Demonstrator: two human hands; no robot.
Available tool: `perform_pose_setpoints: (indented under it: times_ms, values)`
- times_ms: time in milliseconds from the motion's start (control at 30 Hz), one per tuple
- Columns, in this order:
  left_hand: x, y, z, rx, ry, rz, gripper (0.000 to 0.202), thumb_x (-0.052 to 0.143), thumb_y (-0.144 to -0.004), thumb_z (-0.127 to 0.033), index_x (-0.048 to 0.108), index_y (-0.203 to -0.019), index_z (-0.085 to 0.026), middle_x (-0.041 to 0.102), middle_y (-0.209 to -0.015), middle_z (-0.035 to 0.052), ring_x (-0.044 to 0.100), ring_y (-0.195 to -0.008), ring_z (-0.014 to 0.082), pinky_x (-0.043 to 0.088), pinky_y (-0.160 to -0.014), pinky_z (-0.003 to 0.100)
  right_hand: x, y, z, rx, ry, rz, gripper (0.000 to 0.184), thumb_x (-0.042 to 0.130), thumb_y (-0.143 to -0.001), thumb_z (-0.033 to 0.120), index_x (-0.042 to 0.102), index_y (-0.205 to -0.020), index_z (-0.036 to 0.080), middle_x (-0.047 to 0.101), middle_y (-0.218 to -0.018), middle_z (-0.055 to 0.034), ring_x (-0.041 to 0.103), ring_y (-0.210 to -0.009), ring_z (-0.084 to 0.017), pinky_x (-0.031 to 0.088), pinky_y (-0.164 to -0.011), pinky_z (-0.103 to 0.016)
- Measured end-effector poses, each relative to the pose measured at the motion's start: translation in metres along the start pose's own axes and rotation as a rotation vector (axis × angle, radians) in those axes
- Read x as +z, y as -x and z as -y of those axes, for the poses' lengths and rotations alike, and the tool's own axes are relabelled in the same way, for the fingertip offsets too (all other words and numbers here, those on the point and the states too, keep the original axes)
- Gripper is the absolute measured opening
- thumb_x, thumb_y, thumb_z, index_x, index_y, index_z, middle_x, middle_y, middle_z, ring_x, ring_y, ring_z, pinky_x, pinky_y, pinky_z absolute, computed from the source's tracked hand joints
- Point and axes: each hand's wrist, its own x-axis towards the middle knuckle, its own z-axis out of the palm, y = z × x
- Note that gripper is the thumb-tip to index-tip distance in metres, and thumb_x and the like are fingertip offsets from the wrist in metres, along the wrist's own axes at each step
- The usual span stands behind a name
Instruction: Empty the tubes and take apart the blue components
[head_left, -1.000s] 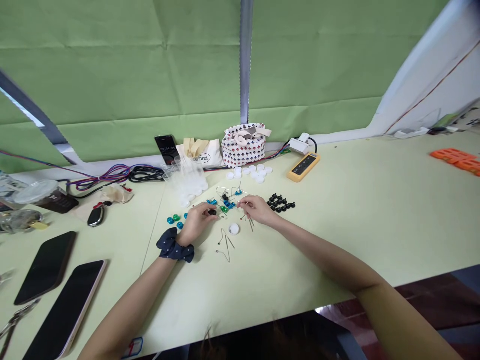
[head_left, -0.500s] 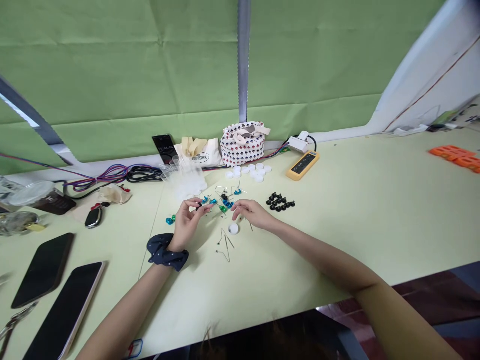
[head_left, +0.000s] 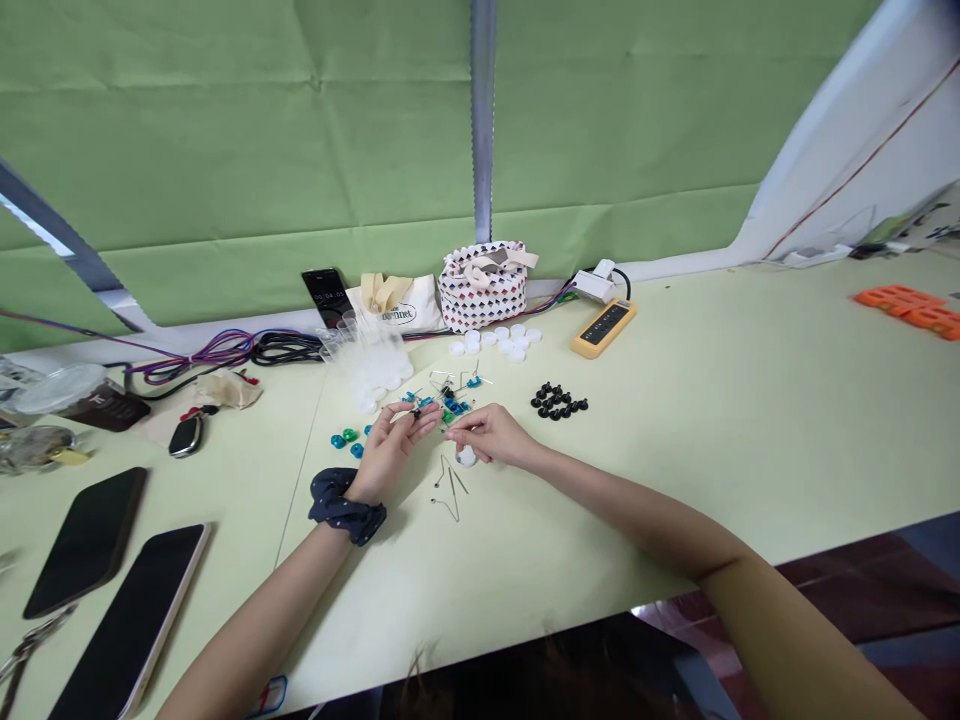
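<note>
the left hand (head_left: pixel 390 450) is curled into a pinch, thumb and fingertips closed on a small dark bead (head_left: pixel 415 412), though the grip is too small to read in detail. the right hand (head_left: pixel 489 435) is loosely curled, its fingers (head_left: pixel 459 428) pointing toward 9 o'clock at the left hand, and i cannot tell whether they have hold of anything. just beneath those fingers sits a white bottle cap (head_left: pixel 466 457), partly hidden. at 12 o'clock from the hands lies a cluster of wire pieces with blue and green beads (head_left: pixel 450 400). at 6 o'clock a bent wire (head_left: pixel 448 492) lies on the pale green table (head_left: pixel 675 470). teal beads (head_left: pixel 346 437) sit at 9 o'clock, black beads (head_left: pixel 559 401) at 2 o'clock, white caps (head_left: pixel 499 343) at 12 o'clock and clear plastic cups (head_left: pixel 367 365) at 11 o'clock. a dark blue dotted scrunchie (head_left: pixel 346 508) circles the left wrist. two smartphones (head_left: pixel 86 540) lie well off at 8 o'clock, and a yellow power strip (head_left: pixel 604 328) stands near the far edge at 1 o'clock
</note>
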Motion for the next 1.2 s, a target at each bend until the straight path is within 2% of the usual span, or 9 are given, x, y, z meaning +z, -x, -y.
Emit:
perform_pose_setpoints:
  times_ms: [100, 233, 367, 567, 833, 900, 967, 1100, 1200]
  values:
    - [0.004, 0.002, 0.003, -0.034, -0.090, 0.049, 0.038, 0.055, -0.088, -0.034, 0.050, -0.122, -0.019, 0.062, -0.120, 0.0147, 0.059, -0.112, 0.0258, 0.042, -0.098, 0.050, 0.001, -0.001, 0.002, 0.002, -0.075, -0.044, 0.037, 0.067, -0.070, 0.048, 0.069, -0.072, 0.012, 0.059, -0.050, 0.0001, 0.049, -0.037, -0.007, 0.042, -0.040, -0.020]
    - [0.009, 0.004, 0.005, 0.013, -0.236, 0.107, 0.042, 0.060, -0.084, -0.034, 0.052, -0.124, -0.022, 0.056, -0.128, 0.0138, 0.050, -0.121, 0.0277, 0.040, -0.100, 0.050, 0.002, -0.002, 0.001, 0.006, -0.184, 0.008, 0.041, 0.065, -0.071, 0.051, 0.069, -0.078, 0.010, 0.061, -0.051, -0.0015, 0.061, -0.047, -0.013, 0.052, -0.051, -0.026]
    - [0.011, 0.005, 0.005, 0.075, -0.264, 0.115, 0.039, 0.065, -0.081, -0.030, 0.053, -0.117, -0.021, 0.059, -0.125, 0.0136, 0.050, -0.122, 0.0272, 0.041, -0.099, 0.048, 0.001, -0.002, -0.001, -0.020, -0.149, 0.015, 0.040, 0.064, -0.072, 0.049, 0.070, -0.079, 0.010, 0.060, -0.049, -0.0006, 0.059, -0.042, -0.012, 0.050, -0.046, -0.024]
    - [0.013, 0.005, 0.007, 0.151, -0.301, 0.107, 0.032, 0.067, -0.079, -0.027, 0.049, -0.104, -0.022, 0.064, -0.114, 0.0121, 0.056, -0.114, 0.0255, 0.047, -0.090, 0.043, -0.002, 0.000, 0.005, 0.016, -0.134, 0.024, 0.036, 0.066, -0.072, 0.046, 0.068, -0.067, 0.010, 0.059, -0.046, -0.0007, 0.057, -0.042, -0.010, 0.047, -0.045, -0.022]
    - [0.010, 0.012, 0.008, 0.414, -0.782, 0.120, 0.023, 0.060, -0.084, -0.028, 0.056, -0.105, -0.021, 0.064, -0.109, 0.0095, 0.060, -0.104, 0.0234, 0.052, -0.082, 0.038, -0.016, -0.006, -0.001, 0.284, -0.372, 0.209, 0.028, 0.075, -0.063, 0.030, 0.072, -0.079, 0.008, 0.063, -0.059, -0.0027, 0.051, -0.045, -0.006, 0.038, -0.043, -0.018]
    - [0.010, 0.012, 0.006, 0.434, -0.830, 0.136, 0.023, 0.061, -0.084, -0.027, 0.057, -0.106, -0.022, 0.065, -0.108, 0.0091, 0.062, -0.096, 0.0213, 0.053, -0.078, 0.036, -0.015, -0.005, -0.001, 0.231, -0.313, 0.206, 0.027, 0.070, -0.067, 0.030, 0.071, -0.081, 0.008, 0.058, -0.054, 0.0002, 0.043, -0.041, -0.004, 0.033, -0.041, -0.019]
    - [0.010, 0.013, 0.004, 0.429, -0.853, 0.150, 0.024, 0.062, -0.083, -0.029, 0.058, -0.106, -0.022, 0.066, -0.106, 0.0086, 0.062, -0.084, 0.0185, 0.053, -0.076, 0.035, -0.013, -0.001, 0.003, 0.108, -0.136, 0.144, 0.026, 0.064, -0.074, 0.032, 0.071, -0.082, 0.009, 0.053, -0.049, 0.0024, 0.039, -0.040, -0.005, 0.031, -0.041, -0.019]
    - [0.007, 0.012, 0.001, 0.419, -0.867, 0.138, 0.030, 0.067, -0.078, -0.034, 0.062, -0.104, -0.022, 0.067, -0.092, 0.0046, 0.058, -0.069, 0.0151, 0.053, -0.070, 0.033, -0.007, 0.008, 0.012, -0.258, 0.466, 0.004, 0.026, 0.049, -0.086, 0.026, 0.069, -0.073, 0.015, 0.059, -0.060, -0.0018, 0.050, -0.055, -0.011, 0.038, -0.055, -0.022]
    - [0.005, 0.011, 0.000, 0.413, -0.860, 0.118, 0.031, 0.069, -0.076, -0.035, 0.063, -0.103, -0.022, 0.067, -0.088, 0.0034, 0.058, -0.068, 0.0151, 0.052, -0.070, 0.031, -0.005, 0.011, 0.008, -0.463, 0.781, -0.034, 0.029, 0.040, -0.090, 0.020, 0.068, -0.083, 0.016, 0.065, -0.075, -0.0069, 0.056, -0.069, -0.015, 0.041, -0.063, -0.024]
